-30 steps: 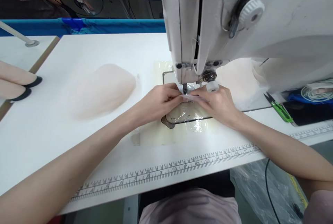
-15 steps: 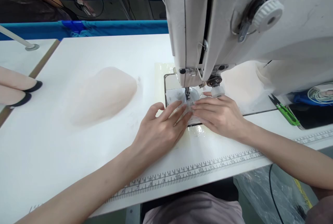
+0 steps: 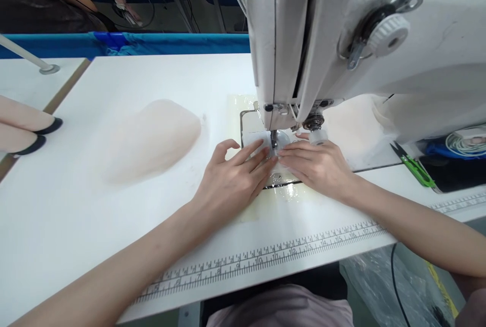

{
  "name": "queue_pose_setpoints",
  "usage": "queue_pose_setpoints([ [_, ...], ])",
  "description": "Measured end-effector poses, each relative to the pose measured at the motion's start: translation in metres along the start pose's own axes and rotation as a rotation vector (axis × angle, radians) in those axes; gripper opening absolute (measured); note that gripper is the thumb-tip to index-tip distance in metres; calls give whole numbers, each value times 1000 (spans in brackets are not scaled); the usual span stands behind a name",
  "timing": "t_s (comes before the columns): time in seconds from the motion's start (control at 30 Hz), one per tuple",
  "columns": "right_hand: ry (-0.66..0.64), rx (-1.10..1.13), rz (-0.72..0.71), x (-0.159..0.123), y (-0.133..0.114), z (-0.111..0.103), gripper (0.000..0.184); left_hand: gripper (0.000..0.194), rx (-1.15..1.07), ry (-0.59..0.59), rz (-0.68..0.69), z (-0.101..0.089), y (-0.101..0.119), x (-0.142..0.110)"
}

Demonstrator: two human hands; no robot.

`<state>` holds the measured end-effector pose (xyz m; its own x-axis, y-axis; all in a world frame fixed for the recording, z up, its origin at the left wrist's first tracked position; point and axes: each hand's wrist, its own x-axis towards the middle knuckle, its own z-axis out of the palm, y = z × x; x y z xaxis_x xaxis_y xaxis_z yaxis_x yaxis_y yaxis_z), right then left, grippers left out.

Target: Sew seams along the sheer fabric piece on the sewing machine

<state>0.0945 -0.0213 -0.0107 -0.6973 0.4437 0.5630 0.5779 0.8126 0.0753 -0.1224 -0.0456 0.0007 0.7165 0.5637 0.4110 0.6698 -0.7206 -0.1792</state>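
A white sewing machine (image 3: 322,38) stands over the table, its presser foot (image 3: 274,138) lowered close to a metal needle plate (image 3: 272,182). My left hand (image 3: 237,175) lies palm down left of the foot, fingers stretched out and thumb apart. Just right of the foot, my right hand (image 3: 317,165) rests palm down with its fingers extended and close together. The fingertips of both hands nearly meet in front of the foot. A thin, pale, see-through patch (image 3: 258,139) shows by the left fingertips; whether it is cloth I cannot tell.
A sheer beige fabric piece (image 3: 163,134) lies on the white table (image 3: 56,226) at left. More pale fabric (image 3: 353,119) sits behind my right hand. Green thread snips (image 3: 415,167) lie at right beside a black flat object (image 3: 455,170). A printed ruler (image 3: 258,261) follows the front edge.
Both hands have shifted very slightly at the presser foot, staying flat. The whole view has tilted a little. The beige fabric at left lies as before.
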Motion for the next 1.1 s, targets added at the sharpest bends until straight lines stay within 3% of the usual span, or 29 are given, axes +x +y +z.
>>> queue_pose_setpoints([
  [0.2, -76, -24, 38, 2, 5, 3, 24, 25, 32, 13, -10, 6, -6, 4],
  [0.4, -62, -44, 13, 1, 2, 2, 24, 24, 100, 56, -2, 5, -3, 1],
  [0.67, -6, -73, -27, 0, 2, 2, 21, 25, 15, 20, -25, 4, -3, 2],
  [0.9, -31, -96, -16, 0, 4, 3, 24, 25, 2, 0, -42, 5, -7, 4],
  [1.1, -49, -89, 10, 1, 5, 6, 23, 23, 25, 87, -2, 12, -11, 4],
])
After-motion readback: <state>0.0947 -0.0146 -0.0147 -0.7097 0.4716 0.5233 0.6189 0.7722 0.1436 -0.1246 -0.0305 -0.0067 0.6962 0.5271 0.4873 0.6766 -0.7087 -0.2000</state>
